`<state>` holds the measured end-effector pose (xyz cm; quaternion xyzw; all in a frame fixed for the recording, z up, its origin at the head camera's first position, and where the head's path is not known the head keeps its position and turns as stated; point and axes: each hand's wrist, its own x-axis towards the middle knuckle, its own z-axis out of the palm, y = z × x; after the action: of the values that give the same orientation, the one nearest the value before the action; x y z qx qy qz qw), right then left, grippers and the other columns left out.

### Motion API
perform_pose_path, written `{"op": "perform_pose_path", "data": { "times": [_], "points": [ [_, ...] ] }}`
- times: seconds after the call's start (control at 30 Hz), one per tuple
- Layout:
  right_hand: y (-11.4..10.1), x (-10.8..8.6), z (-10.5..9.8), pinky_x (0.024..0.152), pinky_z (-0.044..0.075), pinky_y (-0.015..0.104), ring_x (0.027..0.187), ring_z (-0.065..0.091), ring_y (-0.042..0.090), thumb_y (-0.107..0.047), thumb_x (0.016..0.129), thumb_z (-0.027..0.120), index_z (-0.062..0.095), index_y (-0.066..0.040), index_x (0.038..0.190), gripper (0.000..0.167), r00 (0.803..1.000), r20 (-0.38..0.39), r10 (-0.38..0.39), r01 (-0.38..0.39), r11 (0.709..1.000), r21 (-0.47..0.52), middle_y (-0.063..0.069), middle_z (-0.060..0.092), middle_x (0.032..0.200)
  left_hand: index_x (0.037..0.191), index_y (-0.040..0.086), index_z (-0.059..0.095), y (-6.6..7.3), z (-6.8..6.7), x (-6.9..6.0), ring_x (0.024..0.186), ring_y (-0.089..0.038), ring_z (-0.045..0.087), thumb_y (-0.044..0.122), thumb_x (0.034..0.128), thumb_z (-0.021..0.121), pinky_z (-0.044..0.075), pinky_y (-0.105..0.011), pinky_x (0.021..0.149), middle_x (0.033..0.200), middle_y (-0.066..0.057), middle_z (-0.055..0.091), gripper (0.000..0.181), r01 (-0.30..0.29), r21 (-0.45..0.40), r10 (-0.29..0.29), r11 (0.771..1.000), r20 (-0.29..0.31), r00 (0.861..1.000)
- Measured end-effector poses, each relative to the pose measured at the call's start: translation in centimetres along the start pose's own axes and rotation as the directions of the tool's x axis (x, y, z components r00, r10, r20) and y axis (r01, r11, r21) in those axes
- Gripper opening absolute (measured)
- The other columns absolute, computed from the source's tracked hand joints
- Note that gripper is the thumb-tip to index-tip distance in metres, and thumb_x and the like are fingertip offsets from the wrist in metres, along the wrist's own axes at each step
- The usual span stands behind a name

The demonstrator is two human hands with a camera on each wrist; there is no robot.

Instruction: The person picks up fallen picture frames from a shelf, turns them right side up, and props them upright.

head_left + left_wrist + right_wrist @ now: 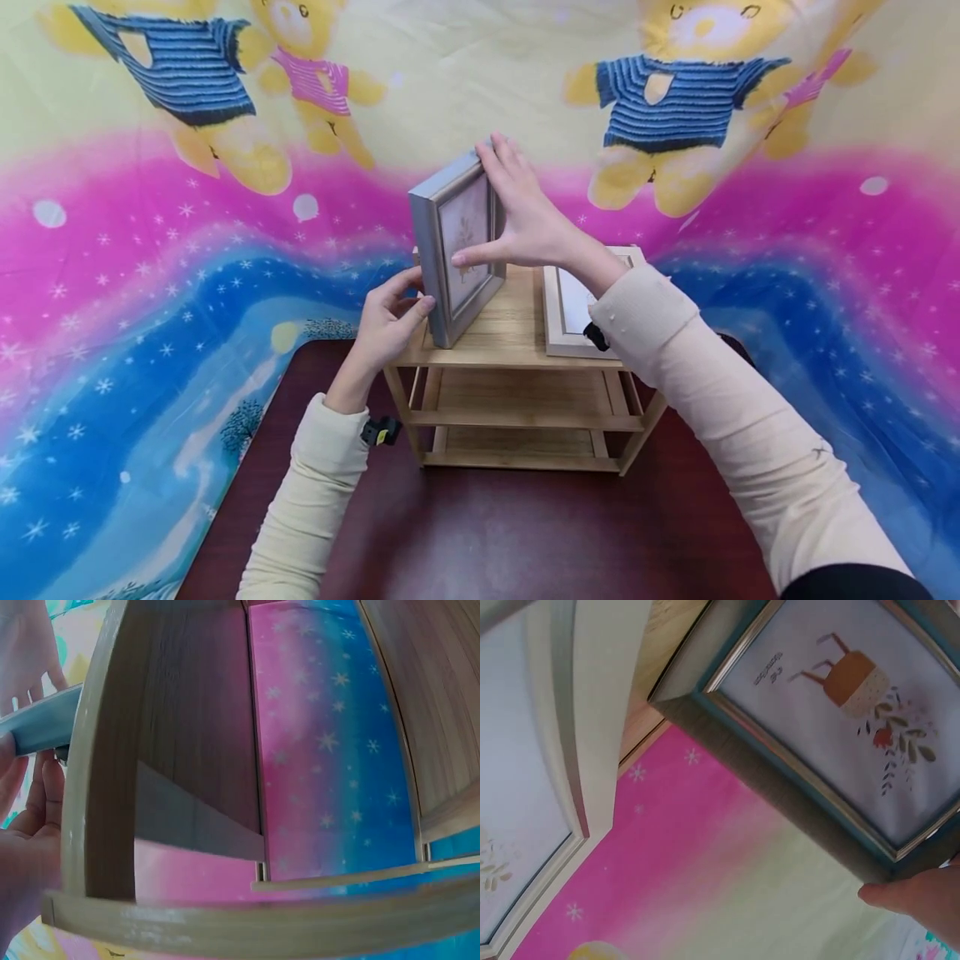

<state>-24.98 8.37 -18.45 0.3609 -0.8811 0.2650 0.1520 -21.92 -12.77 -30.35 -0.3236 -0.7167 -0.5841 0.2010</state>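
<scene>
The grey picture frame (462, 218) stands upright above the top board of the wooden rack (519, 315), near the board's front left corner, with its face turned toward the rack's right end. Its near lower corner reaches the board just behind the front edge; whether the whole bottom edge bears on the wood cannot be told.

The person's left grip (388, 318) is at the frame's near side, low down, grasping it with the thumb on the side and the fingers behind. The right grip (530, 215) is spread wide rather than clenched: its straight fingers touch the upper edge by the far top corner, while the thumb stretches across the front, and whether that thumb presses the glass is unclear. So the frame sits between the two, left one below, right one above.

The right wrist view shows a drawing of a brown pot on legs with leafy sprigs inside the grey frame. A white picture frame (570, 302) is near the right end of the rack's top board, well apart from the grey one and partly hidden by the right sleeve (648, 317). The rack stands on the dark red desk (495, 533), back from the front edge.
</scene>
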Motion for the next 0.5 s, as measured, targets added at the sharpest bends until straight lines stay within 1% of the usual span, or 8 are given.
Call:
{"op": "perform_pose_path", "data": {
  "times": [0.1,0.27,0.37,0.5],
  "points": [
    [-0.4,0.0,0.2,0.109,-0.005,0.032,0.137,-0.011,0.022,-0.039,0.066,0.079,0.007,-0.002,0.146,0.113,1.0,-0.012,-0.016,0.016,1.0,-0.015,0.017,-0.004,0.151,0.117,-0.009,0.054,0.2,0.4,0.0,0.087,-0.013,0.051,-0.008,0.0853,0.055,0.047,-0.026,0.077,0.096,-0.018,0.057,0.032,-0.011,0.016,0.011,1.0,-0.008,1.0],
    [-0.9,0.0,0.3,0.109,0.0,0.035,0.137,-0.008,0.019,-0.044,0.067,0.076,0.01,-0.006,0.146,0.11,1.0,-0.018,0.0,-0.001,1.0,-0.027,0.012,-0.001,0.152,0.118,-0.009,0.054,0.7,1.0,0.1,0.084,-0.019,0.05,-0.007,0.086,0.055,0.048,-0.033,0.074,0.093,-0.019,0.056,0.032,-0.024,0.063,0.026,0.998,-0.031,0.999],
    [-1.1,0.1,0.4,0.11,0.002,0.034,0.137,-0.006,0.017,-0.048,0.068,0.074,0.011,-0.006,0.146,0.109,1.0,-0.025,0.012,-0.013,0.999,-0.035,0.009,0.001,0.152,0.118,-0.009,0.054,1.0,1.5,0.1,0.083,-0.021,0.05,-0.006,0.0856,0.056,0.049,-0.038,0.074,0.092,-0.02,0.056,0.032,-0.045,0.092,0.051,0.995,-0.055,0.997],
    [-1.2,0.2,0.5,0.11,0.003,0.032,0.137,-0.003,0.015,-0.05,0.067,0.074,0.012,-0.005,0.146,0.11,0.999,-0.036,0.018,-0.02,0.999,-0.047,0.009,0.003,0.152,0.116,-0.009,0.055,1.2,2.4,-0.1,0.084,-0.023,0.052,-0.006,0.0844,0.057,0.051,-0.04,0.072,0.091,-0.019,0.056,0.032,-0.09,0.139,0.104,0.986,-0.093,0.99]
  ]
}}
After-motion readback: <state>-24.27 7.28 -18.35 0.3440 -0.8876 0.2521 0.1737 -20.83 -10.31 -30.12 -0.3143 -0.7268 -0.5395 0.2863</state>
